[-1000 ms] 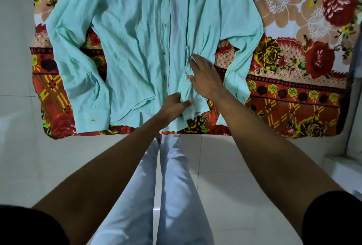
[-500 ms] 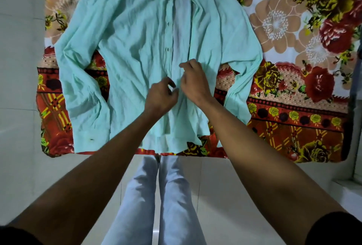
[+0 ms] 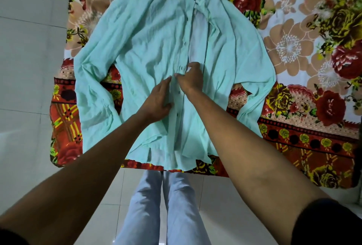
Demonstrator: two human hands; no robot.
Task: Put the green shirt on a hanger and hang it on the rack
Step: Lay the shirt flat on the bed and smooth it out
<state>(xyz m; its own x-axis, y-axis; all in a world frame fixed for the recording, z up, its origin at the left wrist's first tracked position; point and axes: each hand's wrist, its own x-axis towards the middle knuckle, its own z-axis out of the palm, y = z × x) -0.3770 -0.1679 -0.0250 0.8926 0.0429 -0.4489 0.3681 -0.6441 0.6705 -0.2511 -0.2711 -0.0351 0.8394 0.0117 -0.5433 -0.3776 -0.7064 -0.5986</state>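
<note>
Green shirt (image 3: 152, 45): I see it spread front-up on the floral bedspread, sleeves out to both sides, hem at the near edge, placket partly open above my hands.
Right hand (image 3: 191, 80): fingers curled, pinching the placket at mid-chest.
Left hand (image 3: 158, 100): lies flat on the cloth just left of the placket, fingers straight, tips close to the right hand.
Floral bedspread (image 3: 305, 119): red and yellow flowers, covering the bed.
Floor (image 3: 25, 68): pale tiles around the bed; my legs in light trousers (image 3: 156, 205) stand on them.

Green shirt (image 3: 152, 45): thin wrinkled matt cloth; floor (image 3: 25, 72) w/ glossy tiles.
</note>
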